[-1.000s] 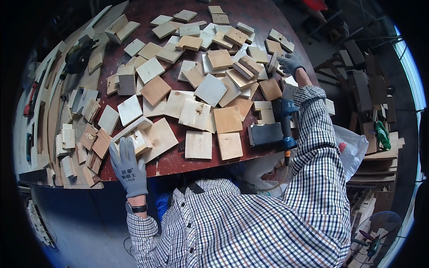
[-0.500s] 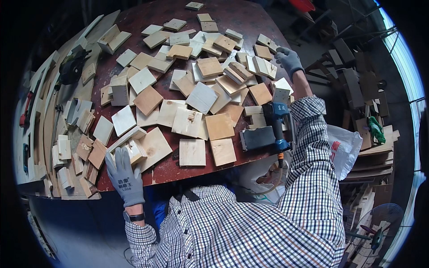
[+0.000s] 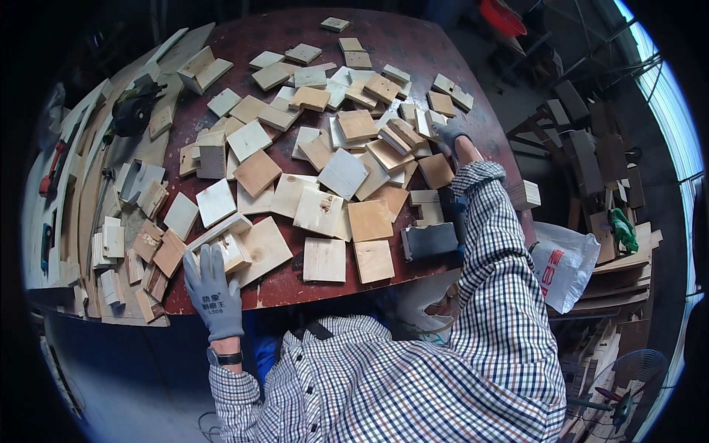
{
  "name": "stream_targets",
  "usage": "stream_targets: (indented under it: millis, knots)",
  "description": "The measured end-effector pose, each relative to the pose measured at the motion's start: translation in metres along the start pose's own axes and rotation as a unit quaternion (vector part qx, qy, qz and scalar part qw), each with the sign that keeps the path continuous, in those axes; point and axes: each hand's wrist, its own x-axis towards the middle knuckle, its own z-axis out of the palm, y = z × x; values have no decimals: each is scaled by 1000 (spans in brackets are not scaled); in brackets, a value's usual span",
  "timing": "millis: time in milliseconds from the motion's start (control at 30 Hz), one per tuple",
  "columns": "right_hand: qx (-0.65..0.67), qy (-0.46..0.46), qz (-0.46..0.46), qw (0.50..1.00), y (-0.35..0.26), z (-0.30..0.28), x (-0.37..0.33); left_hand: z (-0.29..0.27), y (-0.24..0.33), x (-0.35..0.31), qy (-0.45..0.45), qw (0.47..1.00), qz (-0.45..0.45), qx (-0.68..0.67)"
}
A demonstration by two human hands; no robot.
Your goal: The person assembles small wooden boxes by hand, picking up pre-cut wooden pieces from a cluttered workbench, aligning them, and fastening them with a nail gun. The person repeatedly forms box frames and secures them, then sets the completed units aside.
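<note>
My left hand [image 3: 214,294], in a grey glove, holds a small joined wooden piece [image 3: 235,252] at the table's near left edge, its fingers laid over it. This piece overlaps a flat square board [image 3: 266,251]. Farther off on the right, my gloved right hand [image 3: 452,134] has its fingers on a pale wooden block [image 3: 423,123] at the pile's right side; part of that block is hidden under the fingers. A nail gun [image 3: 432,241] with a dark body lies near my right forearm, and the checked sleeve hides much of it.
Many loose wooden squares cover the dark red table [image 3: 413,29]. Long boards [image 3: 173,55] line the left side, with a black tool [image 3: 138,109] on them. A white bag [image 3: 565,266] hangs by the right edge, and stacked wood [image 3: 609,277] stands beyond.
My right hand has moved left and nearer, from the table's right edge onto the block, and my sleeve now covers more of the nail gun. The left hand keeps its hold.
</note>
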Motion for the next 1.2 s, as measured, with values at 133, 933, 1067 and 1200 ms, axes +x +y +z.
stream_targets:
  millis: [133, 933, 1067, 1200]
  knots:
    - [71, -45, 23, 996, 8, 12, -4, -9, 5, 1, -10, 1000, -2, 3]
    - [724, -371, -330, 479, -99, -82, -232, -5, 4, 1, -16, 1000, -2, -9]
    - [588, -367, -327, 643, -132, -89, -294, 1, -5, -5, 2, 1000, -3, -17]
    - [327, -173, -498, 784, -147, -41, -359, -7, -4, -4, 12, 996, 20, -82]
